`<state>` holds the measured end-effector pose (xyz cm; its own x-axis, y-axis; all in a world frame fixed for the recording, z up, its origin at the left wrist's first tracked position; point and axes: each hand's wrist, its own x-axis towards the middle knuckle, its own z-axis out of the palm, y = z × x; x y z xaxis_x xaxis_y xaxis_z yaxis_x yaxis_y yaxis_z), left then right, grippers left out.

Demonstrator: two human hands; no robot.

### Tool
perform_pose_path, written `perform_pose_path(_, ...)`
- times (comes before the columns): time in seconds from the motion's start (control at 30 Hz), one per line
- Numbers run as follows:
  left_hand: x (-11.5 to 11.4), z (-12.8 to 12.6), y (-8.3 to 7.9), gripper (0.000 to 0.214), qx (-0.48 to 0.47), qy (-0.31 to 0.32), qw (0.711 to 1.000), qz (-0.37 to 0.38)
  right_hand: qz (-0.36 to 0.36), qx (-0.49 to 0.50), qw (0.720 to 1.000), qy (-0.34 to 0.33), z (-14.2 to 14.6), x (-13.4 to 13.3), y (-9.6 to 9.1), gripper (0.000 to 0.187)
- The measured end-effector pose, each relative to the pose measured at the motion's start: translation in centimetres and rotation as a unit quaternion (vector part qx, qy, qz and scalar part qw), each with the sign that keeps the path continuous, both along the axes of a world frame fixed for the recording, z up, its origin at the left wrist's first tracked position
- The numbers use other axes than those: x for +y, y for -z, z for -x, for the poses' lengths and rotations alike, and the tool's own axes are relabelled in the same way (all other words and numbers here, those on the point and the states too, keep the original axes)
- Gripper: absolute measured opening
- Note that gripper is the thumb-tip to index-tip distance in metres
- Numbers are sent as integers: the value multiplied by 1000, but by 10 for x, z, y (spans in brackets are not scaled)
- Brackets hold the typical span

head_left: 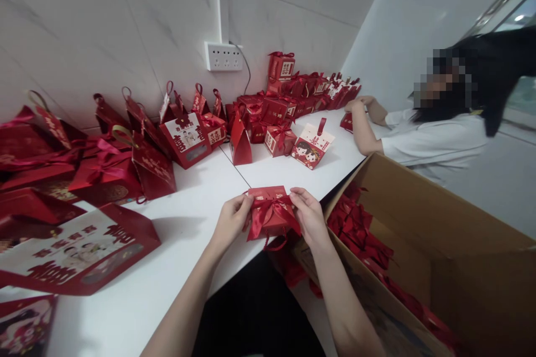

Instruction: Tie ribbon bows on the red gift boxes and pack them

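A small red gift box with a satin ribbon bow [270, 213] is held over the front edge of the white table [201, 201]. My left hand [231, 218] pinches its left side. My right hand [309, 213] pinches its right side and the ribbon end. Both hands are closed on the box. A ribbon loop hangs below it.
Many red gift boxes and bags [125, 145] crowd the table's left and back by the wall. A large open cardboard box [439, 245] with red ribbons inside stands at my right. Another person in white [422, 136] leans on the table's far right end.
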<state>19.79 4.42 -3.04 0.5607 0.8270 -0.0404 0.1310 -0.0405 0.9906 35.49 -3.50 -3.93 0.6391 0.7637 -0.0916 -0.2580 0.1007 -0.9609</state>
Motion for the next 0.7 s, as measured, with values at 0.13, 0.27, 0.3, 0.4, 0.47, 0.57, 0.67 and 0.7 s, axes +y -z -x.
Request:
perform_pose_path(0.13,-3,0,5,42,-11,-16,1000,-17,-11,61,998,-10,0,2,3,34)
perform_pose_path(0.27,-4,-1,9,40,-9,-36,999,-39,-18,94,995,-16,0,2,6,36)
perform_pose_path(0.3,-4,-1,9,40,-7,-41,998,-46,-19,98,995,-17,-1,1,7,36)
perform_pose_path(0.4,-6,-3,10,40,-4,-52,997,-61,-18,98,995,-19,-1,1,8,38)
perform_pose_path(0.47,-7,-4,11,41,-4,-58,996,-67,-12,90,996,-20,-3,3,9,38)
perform_pose_path(0.57,-6,-5,13,41,-6,-64,996,-68,4,63,998,-14,-6,5,11,37)
perform_pose_path(0.67,-3,-4,14,41,-10,-56,996,-61,14,22,1000,17,-7,0,6,34)
perform_pose_path(0.7,-2,-3,14,41,-12,-51,997,-57,15,-5,999,41,-5,-5,3,34)
